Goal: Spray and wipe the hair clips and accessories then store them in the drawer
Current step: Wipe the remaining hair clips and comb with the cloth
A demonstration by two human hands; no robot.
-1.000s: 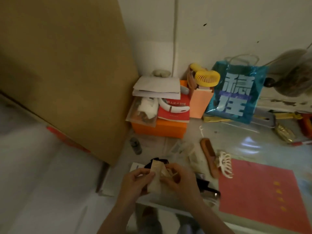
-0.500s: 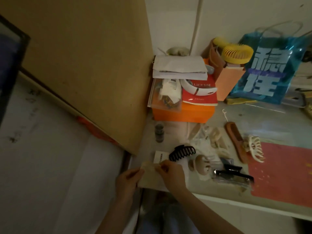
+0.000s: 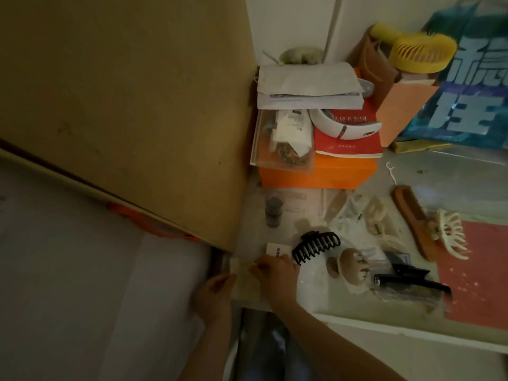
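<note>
A beige wiping cloth (image 3: 245, 280) lies flat on the front left corner of the table (image 3: 343, 312). My right hand (image 3: 276, 273) pinches its upper edge. My left hand (image 3: 214, 295) holds its left edge, just off the table's side. A black claw clip (image 3: 316, 247) lies just right of my right hand, apart from it. Further right are a beige round clip (image 3: 351, 270), a flat black clip (image 3: 412, 279), a wooden comb (image 3: 415, 221) and a cream claw clip (image 3: 450, 235). No drawer is visible.
A small dark bottle (image 3: 273, 211) and a white card box (image 3: 277, 250) stand behind the cloth. An orange box (image 3: 316, 173) stacked with a red book and papers fills the back corner. A brown board (image 3: 123, 105) leans at the left; a red mat (image 3: 475, 270) lies at the right.
The cloth, held up in both hands over the black clip a second ago, has come down onto the table's front left corner. Both hands moved left with it, uncovering the clip.
</note>
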